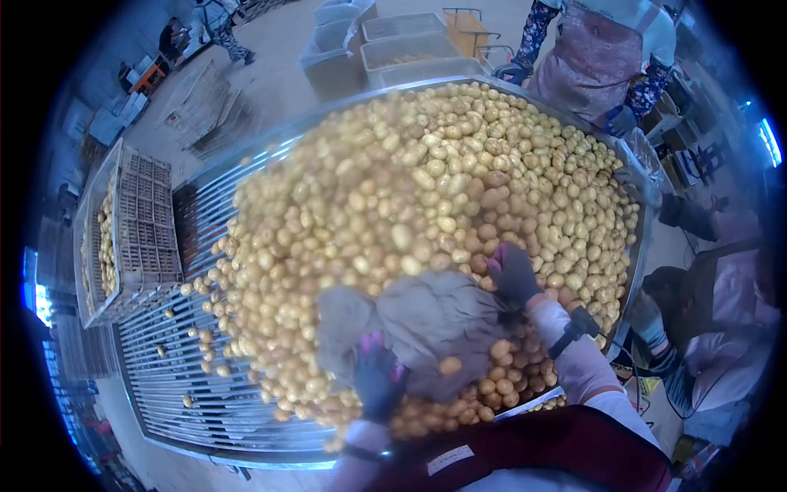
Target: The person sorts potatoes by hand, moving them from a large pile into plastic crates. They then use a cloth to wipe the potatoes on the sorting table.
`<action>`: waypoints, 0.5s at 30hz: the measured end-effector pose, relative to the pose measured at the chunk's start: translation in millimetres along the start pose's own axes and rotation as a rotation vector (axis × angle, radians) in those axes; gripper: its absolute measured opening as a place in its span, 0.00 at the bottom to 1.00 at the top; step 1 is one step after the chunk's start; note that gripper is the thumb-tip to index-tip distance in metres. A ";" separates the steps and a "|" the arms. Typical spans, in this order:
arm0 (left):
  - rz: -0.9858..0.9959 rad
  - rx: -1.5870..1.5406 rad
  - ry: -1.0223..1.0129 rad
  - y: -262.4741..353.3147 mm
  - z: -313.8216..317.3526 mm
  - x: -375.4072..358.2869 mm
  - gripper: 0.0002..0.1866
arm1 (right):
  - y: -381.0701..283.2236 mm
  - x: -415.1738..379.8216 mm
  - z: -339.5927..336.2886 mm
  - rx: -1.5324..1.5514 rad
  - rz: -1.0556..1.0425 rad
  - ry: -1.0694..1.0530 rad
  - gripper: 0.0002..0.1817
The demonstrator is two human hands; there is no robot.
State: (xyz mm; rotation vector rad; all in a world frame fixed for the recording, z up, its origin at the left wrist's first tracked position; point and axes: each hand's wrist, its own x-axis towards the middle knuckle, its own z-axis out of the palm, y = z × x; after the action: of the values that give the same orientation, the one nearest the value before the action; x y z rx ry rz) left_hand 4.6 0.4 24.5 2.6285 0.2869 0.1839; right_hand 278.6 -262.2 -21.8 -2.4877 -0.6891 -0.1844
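My left hand (377, 381), in a dark glove with pink fingertips, lies on the near left part of a crumpled grey cloth (430, 320). Its thumb and fingers are apart. Beyond the cloth's right end, my right hand (514, 277) is above the potatoes, its gloved fingers curled; what they hold, if anything, is hidden. The cloth rests over a big heap of potatoes (566, 197), and a single potato (449, 365) sits on top of it. Around my right hand the potatoes look browner and darker than the pale yellow ones farther off. Blur covers the heap's middle.
Bare metal rollers (197, 394) show at the table's left. A plastic crate (147, 230) with potatoes stands there. Across the table is a person in an apron (590, 66); another person's gloved hand (639, 184) reaches in from the right. Bins (410, 53) stand behind the far rim.
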 end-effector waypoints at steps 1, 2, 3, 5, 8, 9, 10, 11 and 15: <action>-0.005 -0.002 0.008 -0.1 1.9 -1.8 0.17 | -16.5 4.9 -2.9 -0.018 -0.053 0.099 0.11; -0.013 -0.004 0.012 0.8 3.1 -3.9 0.17 | -44.0 18.1 -13.5 -0.023 -0.111 0.174 0.09; -0.033 -0.017 0.018 2.9 3.0 -3.6 0.16 | -75.3 36.2 -20.8 -0.028 -0.167 0.248 0.08; -0.057 -0.040 0.018 7.2 -0.8 -3.3 0.16 | -125.4 62.0 -8.6 0.299 -0.190 0.211 0.09; 0.044 0.048 0.038 1.1 3.3 -1.7 0.14 | -162.3 90.7 61.3 -0.084 -0.288 -0.132 0.14; 0.035 0.026 0.057 1.6 4.5 -1.0 0.14 | -175.4 101.2 81.7 -0.239 -0.248 -0.290 0.12; 0.022 0.005 0.074 2.9 5.3 -2.6 0.13 | -186.0 109.2 87.8 -0.282 -0.229 -0.343 0.12; 0.022 0.000 0.087 2.5 4.6 -1.7 0.13 | -193.1 115.7 96.8 -0.322 -0.209 -0.396 0.11; 0.051 0.014 0.117 3.6 3.3 -8.2 0.12 | -186.2 123.7 216.3 -0.547 -0.135 -0.478 0.10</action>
State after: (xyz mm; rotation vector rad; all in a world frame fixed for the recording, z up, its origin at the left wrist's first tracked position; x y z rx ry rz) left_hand -2.1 -6.1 22.7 2.6446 0.2616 0.3548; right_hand 286.9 42.6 -83.1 -3.0468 -1.1266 0.2139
